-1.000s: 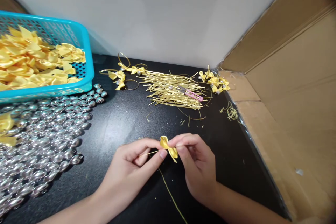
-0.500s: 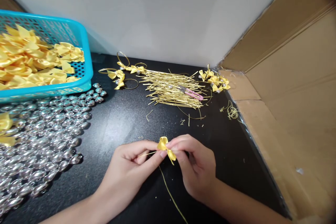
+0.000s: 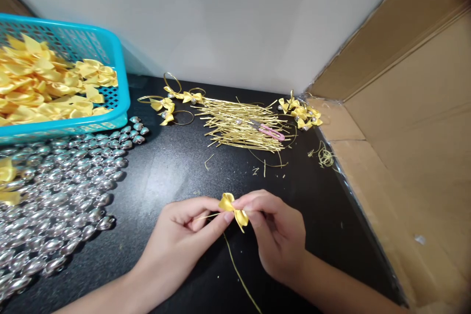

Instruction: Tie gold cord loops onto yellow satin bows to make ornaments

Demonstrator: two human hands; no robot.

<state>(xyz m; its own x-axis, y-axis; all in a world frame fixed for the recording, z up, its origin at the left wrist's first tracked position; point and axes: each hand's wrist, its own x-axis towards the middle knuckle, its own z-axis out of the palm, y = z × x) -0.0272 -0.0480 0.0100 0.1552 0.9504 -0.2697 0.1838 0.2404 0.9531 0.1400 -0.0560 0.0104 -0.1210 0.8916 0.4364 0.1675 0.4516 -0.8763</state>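
A small yellow ribbon bow (image 3: 240, 218) is pinched between my two hands, above the front of the black table. My left hand (image 3: 193, 228) grips it from the left with thumb and forefinger, and a thin gold cord (image 3: 209, 216) runs across that hand. The fingertips of my right hand (image 3: 275, 233) are closed at the bow's right side; whether they hold the bow or the cord is hard to make out. A loose length of gold cord (image 3: 237, 272) trails down from below the bow toward the front edge.
Left stands a blue basket (image 3: 123, 83) of yellow bows, with many silver beads (image 3: 59, 221) before it. Behind my hands lie gold twist ties (image 3: 235, 127) with a pink-handled snipper (image 3: 272, 131) on top. Finished bows (image 3: 301, 113) and tangled cord (image 3: 326, 156) lie near the cardboard (image 3: 405, 108).
The bow has turned slightly, showing more of its lower loop. My right hand has shifted a little to the right; my left hand stays nearly still.
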